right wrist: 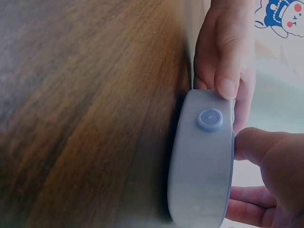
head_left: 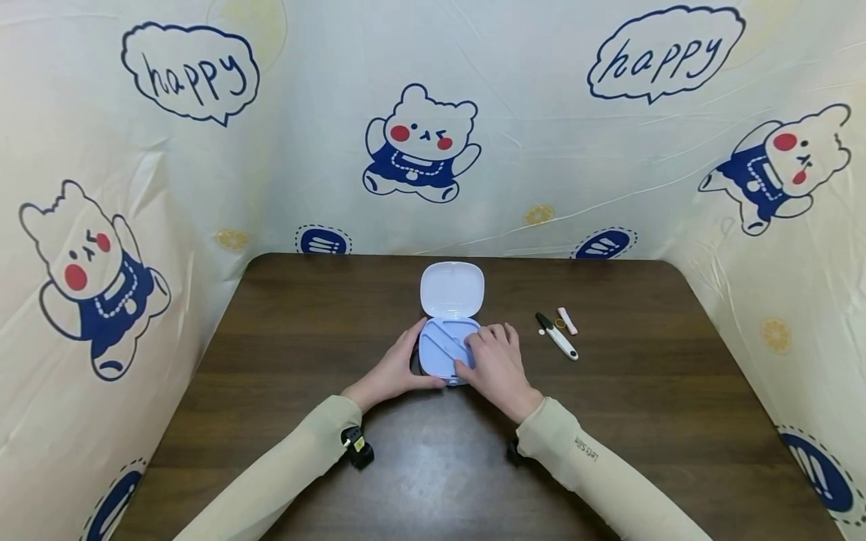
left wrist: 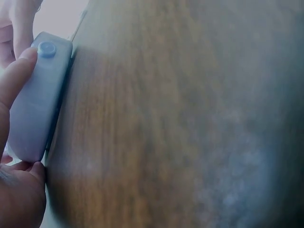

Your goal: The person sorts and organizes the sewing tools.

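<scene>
A light blue plastic case (head_left: 440,361) stands on the table with its pale lid (head_left: 452,290) tipped back. Inside it lies a blue tray (head_left: 436,347) with a diagonal divider. My left hand (head_left: 398,365) grips the case from the left, thumb at the front edge and fingers along the side. In the right wrist view, a round button (right wrist: 210,118) shows on the case's front, near the left thumb. My right hand (head_left: 499,364) is over the case's right part, its thumb and bent fingers touching the tray; whether they pinch it is hidden.
Right of the case lie a white pen-like tool with a black end (head_left: 558,338), a small pink-and-white tube (head_left: 567,321), a yellowish ring (head_left: 559,324) and a tiny white piece (head_left: 541,332). Printed cloth (head_left: 528,173) hangs behind and beside the brown wooden table (head_left: 304,315).
</scene>
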Demonstrator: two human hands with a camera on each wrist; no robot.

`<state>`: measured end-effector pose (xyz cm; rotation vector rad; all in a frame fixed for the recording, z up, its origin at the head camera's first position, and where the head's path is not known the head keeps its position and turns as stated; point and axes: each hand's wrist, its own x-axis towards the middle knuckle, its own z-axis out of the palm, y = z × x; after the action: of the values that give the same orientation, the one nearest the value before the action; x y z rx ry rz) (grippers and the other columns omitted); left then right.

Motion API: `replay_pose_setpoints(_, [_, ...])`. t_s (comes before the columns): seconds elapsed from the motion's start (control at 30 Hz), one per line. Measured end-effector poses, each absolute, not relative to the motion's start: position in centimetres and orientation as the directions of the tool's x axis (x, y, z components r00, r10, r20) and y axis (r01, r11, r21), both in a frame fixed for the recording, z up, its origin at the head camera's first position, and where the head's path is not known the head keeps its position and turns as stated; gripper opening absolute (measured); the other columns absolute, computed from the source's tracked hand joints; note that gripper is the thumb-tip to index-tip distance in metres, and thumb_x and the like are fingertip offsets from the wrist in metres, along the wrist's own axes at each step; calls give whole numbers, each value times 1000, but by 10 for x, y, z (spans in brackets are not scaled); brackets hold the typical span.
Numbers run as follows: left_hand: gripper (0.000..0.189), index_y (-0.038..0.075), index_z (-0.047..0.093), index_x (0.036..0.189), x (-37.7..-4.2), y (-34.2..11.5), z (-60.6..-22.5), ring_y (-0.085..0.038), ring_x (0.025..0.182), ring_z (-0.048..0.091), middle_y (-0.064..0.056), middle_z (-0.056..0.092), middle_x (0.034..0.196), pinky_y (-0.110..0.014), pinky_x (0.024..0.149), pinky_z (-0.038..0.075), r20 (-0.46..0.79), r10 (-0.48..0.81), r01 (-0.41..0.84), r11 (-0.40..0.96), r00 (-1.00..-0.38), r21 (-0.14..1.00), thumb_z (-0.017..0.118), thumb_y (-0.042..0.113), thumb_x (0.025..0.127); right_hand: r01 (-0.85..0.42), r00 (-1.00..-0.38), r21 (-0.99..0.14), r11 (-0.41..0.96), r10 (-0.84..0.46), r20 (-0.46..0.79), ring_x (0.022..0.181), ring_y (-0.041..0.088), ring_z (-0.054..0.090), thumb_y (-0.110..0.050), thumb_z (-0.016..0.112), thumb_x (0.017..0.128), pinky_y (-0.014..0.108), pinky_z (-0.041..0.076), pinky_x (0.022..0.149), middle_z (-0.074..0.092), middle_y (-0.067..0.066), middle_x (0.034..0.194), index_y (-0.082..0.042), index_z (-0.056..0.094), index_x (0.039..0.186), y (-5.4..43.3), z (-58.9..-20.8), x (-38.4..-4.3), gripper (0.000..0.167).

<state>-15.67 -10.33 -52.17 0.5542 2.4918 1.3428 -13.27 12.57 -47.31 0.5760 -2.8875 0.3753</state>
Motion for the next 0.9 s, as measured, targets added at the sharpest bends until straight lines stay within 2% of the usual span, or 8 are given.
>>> replay_pose_setpoints(0.37, [122, 13, 11, 168, -156, -103, -520, -30, 155, 27, -15, 22, 170, -53, 123, 27, -51, 441, 206, 515, -896, 832, 90, 46, 81, -442, -887, -214, 871, -390, 245, 113, 35, 55, -39, 80, 91, 68, 31, 113, 70, 11, 108, -7, 75, 110, 133, -476, -134, 38])
replay_pose_setpoints(0.53, [122, 16, 11, 169, -155, -103, -521, -31, 154, 27, -15, 22, 170, -55, 123, 27, -58, 440, 200, 519, -896, 831, 89, 48, 81, -466, -880, -260, 846, -410, 241, 116, 34, 54, -40, 80, 91, 68, 30, 113, 72, 10, 109, -9, 77, 112, 141, -476, -134, 38])
replay_pose_setpoints(0.9, [122, 16, 11, 169, -156, -104, -521, -30, 154, 28, -14, 23, 170, -54, 123, 27, -79, 434, 180, 524, -897, 833, 89, 50, 81, -539, -826, -330, 775, -410, 387, 116, 34, 58, -24, 81, 92, 63, 34, 111, 75, 6, 102, -11, 80, 106, 164, -479, -139, 19])
